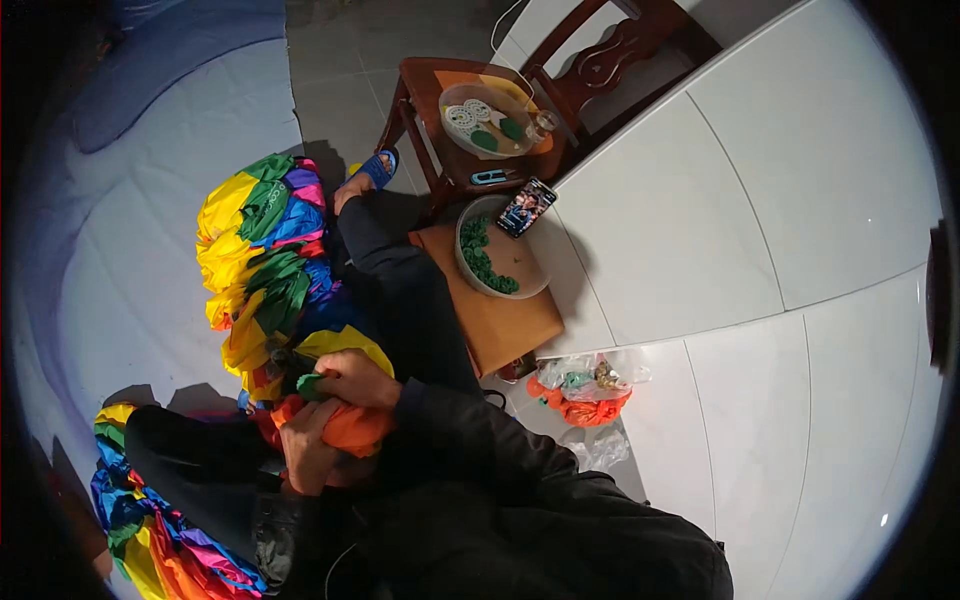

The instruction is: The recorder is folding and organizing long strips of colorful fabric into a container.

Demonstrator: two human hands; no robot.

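Observation:
A long heap of rainbow-coloured thin fabric [232, 245] lies beside my legs and runs across my lap. My left hand [308, 450] is closed on a bunched orange part of the fabric [357, 428]. Just above it, my right hand [355, 380] is closed with its fingertips at a small green piece [310, 387], which pokes out beside the thumb. Whether the green piece is part of the fabric or separate, I cannot tell. A yellow fold [362, 345] spreads behind the right hand. More of the rainbow fabric lies past my left knee.
A clear bowl of small green pieces [490, 262] stands on a brown seat [515, 335] to my right, a phone [527, 208] at its rim. Farther off, a wooden chair [415, 75] bears another bowl [480, 150] and a blue clip-like tool [489, 178]. Plastic bags [590, 405] lie by the white panels.

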